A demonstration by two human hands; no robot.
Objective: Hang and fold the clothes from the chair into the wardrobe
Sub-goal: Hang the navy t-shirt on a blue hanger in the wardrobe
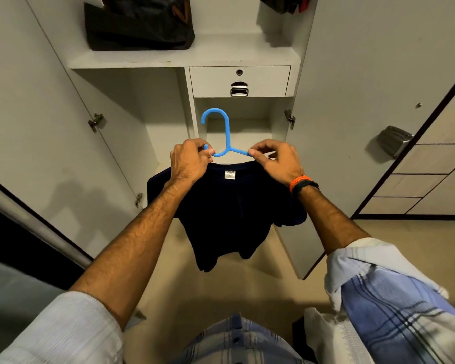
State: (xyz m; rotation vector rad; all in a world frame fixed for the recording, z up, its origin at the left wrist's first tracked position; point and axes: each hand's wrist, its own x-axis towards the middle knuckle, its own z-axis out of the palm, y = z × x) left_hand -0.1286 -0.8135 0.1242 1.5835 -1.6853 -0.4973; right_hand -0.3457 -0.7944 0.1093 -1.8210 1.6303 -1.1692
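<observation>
The person stands at the open wardrobe (326, 74), both arms raised in front of it. The left hand (188, 160) has its fingers curled round one shoulder of a blue plastic hanger (222, 135), pinching it together with the collar of a dark navy T-shirt (229, 206). The right hand (279, 160) pinches the other shoulder of the hanger between thumb and forefinger, the remaining fingers bent above the cloth. The hook rises upright between the two sets of fingers — it catches on nothing. The T-shirt hangs below the fingers, its white size label (229, 174) showing at the neck midway between the hands, its sleeves drooping to either side. Beyond the fingertips is a drawer (263, 80) with a metal handle, and above that a shelf (221, 53) carrying a dark bag (139, 24). An orange and dark wristband (302, 183) sits on the right wrist.
</observation>
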